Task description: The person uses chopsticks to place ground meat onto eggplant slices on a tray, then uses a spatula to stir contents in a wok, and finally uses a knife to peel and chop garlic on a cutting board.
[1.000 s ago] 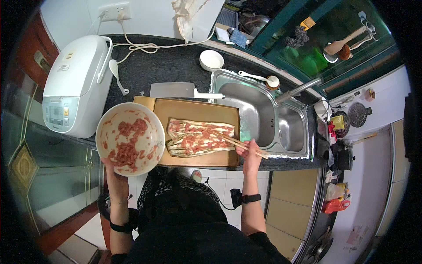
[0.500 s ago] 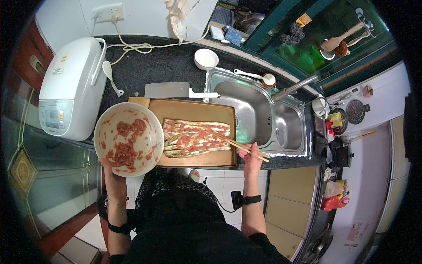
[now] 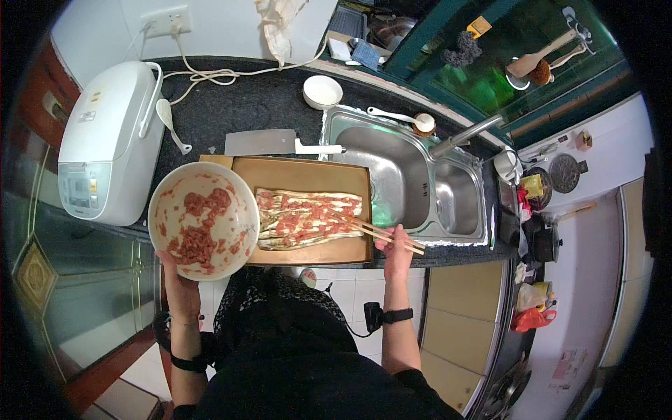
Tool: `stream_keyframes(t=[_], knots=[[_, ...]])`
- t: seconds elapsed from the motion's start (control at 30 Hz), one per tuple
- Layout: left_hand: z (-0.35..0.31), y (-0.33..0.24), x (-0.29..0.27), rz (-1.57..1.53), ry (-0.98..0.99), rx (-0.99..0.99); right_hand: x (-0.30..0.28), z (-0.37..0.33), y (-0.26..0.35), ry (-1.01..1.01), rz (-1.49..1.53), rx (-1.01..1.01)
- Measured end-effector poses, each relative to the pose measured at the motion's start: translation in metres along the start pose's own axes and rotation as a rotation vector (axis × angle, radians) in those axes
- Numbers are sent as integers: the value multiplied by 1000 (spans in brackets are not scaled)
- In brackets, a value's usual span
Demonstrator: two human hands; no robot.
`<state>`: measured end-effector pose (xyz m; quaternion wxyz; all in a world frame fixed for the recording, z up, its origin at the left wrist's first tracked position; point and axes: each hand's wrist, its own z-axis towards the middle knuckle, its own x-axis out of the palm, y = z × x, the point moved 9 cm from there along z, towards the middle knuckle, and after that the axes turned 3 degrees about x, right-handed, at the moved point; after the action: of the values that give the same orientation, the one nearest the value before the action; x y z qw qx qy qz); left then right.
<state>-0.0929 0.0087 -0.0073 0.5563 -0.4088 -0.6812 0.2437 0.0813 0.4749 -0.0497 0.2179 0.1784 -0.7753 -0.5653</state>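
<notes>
My left hand (image 3: pixel 180 285) grips the near left side of a large white bowl (image 3: pixel 243 199), tilted so its inside shows. Reddish minced meat (image 3: pixel 193 246) lies in the bowl, with bits stuck to its wall. My right hand (image 3: pixel 397 250) is closed round a pair of wooden chopsticks (image 3: pixel 388 234). Their tips touch the right part of a flat layer of pale, split strips, which look like eggplant (image 3: pixel 280 242), with mince spread over them. This layer rests on a brown board (image 3: pixel 301 175) with dark edges. The bowl overlaps the board's left end.
Behind the board lies a cleaver (image 3: pixel 260 142) with a white handle. A white rice cooker (image 3: pixel 112 140) and a rice paddle (image 3: pixel 171 124) are at the left. A small white bowl (image 3: pixel 323 92) stands near the double sink (image 3: pixel 399 168) at right. A cord (image 3: pixel 210 75) runs along the wall.
The whole view has shifted slightly. Both hands keep their grips, and the chopstick tips stay on the mince-covered strips with hardly any movement.
</notes>
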Motion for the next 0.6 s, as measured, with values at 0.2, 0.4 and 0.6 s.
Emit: stream_keyframes(t=[0.2,0.4,0.6], knots=[[1,-2,0,12,-10,6,1,4,3,5,120,-34],[1,-6,-3,6,-36,44,1,2,10,-31,84,-58],[0,-10,-7,36,-66,49,-1,-8,11,16,44,-55]])
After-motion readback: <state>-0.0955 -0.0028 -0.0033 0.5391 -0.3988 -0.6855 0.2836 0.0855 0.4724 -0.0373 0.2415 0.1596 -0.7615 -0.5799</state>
